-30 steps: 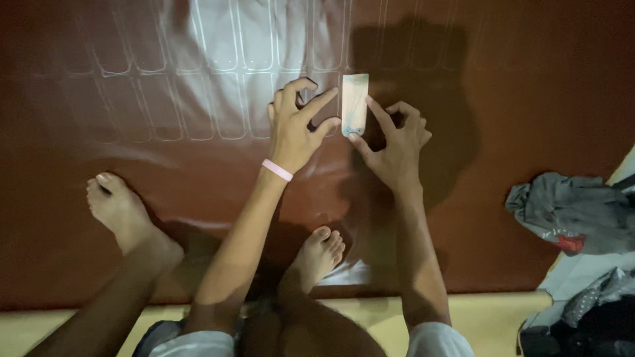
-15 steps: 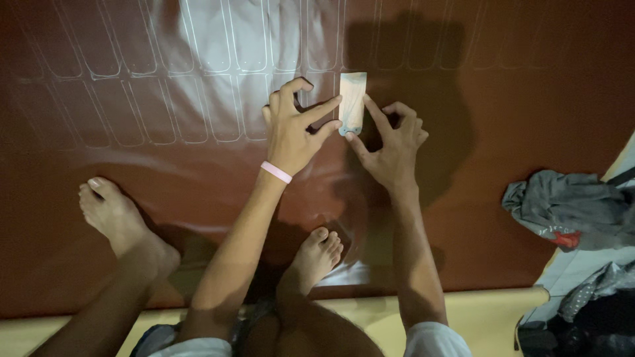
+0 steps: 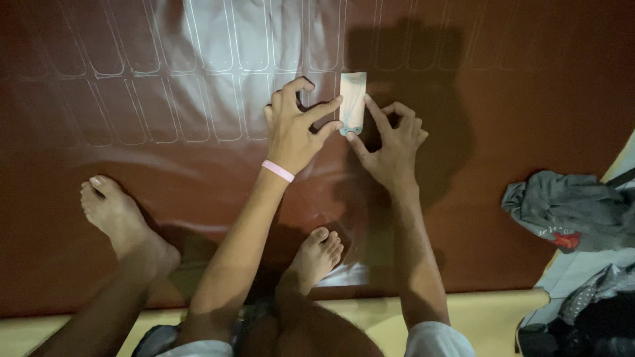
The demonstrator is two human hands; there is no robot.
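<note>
A small pale rectangular template (image 3: 352, 102) lies flat on a large sheet of dark brown shiny material (image 3: 516, 99) spread on the floor. My left hand (image 3: 297, 125), with a pink band on the wrist, presses its thumb and forefinger against the template's left edge. My right hand (image 3: 391, 142) touches the template's right edge and lower corner with its fingertips. Rows of white traced outlines (image 3: 218, 66) of the same shape cover the sheet to the left.
My bare left foot (image 3: 122, 221) and right foot (image 3: 314, 258) rest on the sheet near its front edge. A pile of grey and dark clothing (image 3: 575, 211) lies at the right. A yellow floor strip (image 3: 489, 311) shows below the sheet.
Both hands and the template have stayed in nearly the same spot; the fingers shifted slightly along the template's edges.
</note>
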